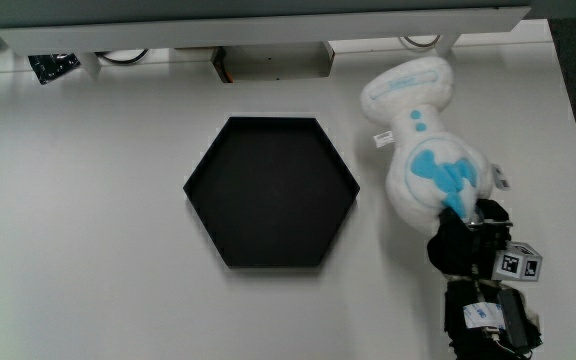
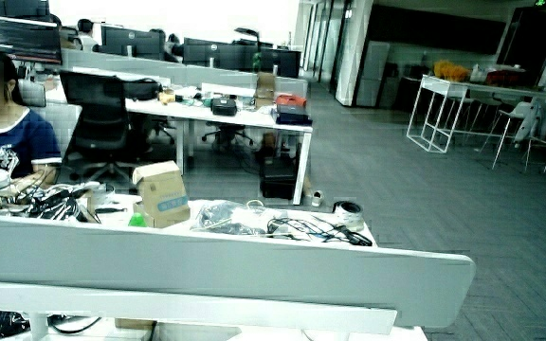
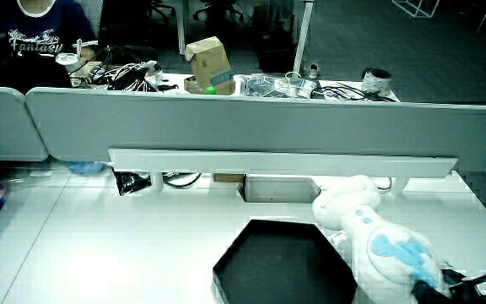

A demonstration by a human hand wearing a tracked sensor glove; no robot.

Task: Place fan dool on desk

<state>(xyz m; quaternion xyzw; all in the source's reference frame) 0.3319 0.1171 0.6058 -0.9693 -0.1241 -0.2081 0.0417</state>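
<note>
The hand (image 1: 465, 243) lies on the table (image 1: 88, 200) with its fingers (image 1: 458, 222) curled onto the nearer end of the doll (image 1: 423, 150) — they grip its white plush just by the blue patch. From the fingers the doll stretches away from the person, flat on the table, its narrow neck and rounded head near the partition (image 3: 251, 131). Just beside the fingers, apart from the doll, sits the black hexagonal tray (image 1: 271, 192). The cube (image 1: 518, 263) rides the glove's back. In a side view the doll (image 3: 378, 236) lies beside the tray (image 3: 281, 262) — the fingers barely show.
</note>
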